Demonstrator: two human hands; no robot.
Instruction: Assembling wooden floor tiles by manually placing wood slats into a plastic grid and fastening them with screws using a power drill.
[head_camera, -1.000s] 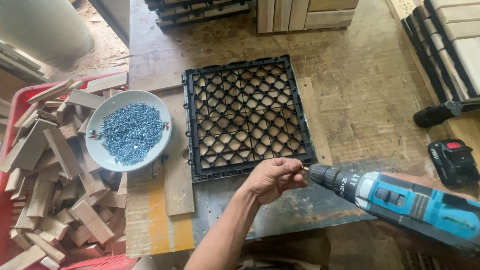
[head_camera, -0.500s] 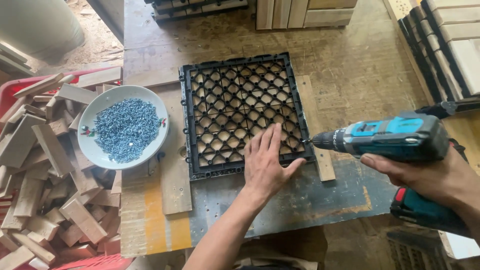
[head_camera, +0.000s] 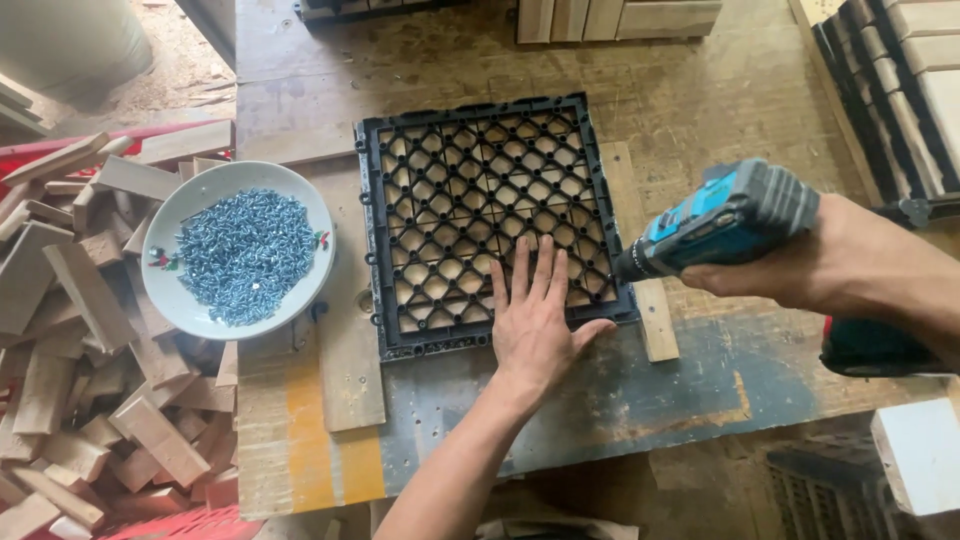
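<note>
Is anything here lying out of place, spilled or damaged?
Nothing has spilled: the screws stay heaped inside the white bowl. The black plastic grid tile lies flat under the left hand, and the right hand holds the blue cordless drill. Only the wood offcuts lie in a loose pile.

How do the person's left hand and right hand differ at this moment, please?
The left hand lies flat and open, fingers spread on the black plastic grid; the right hand is closed around the blue cordless drill. The left hand rests on the work, while the right hand is raised above the bench. Both are bare.
</note>
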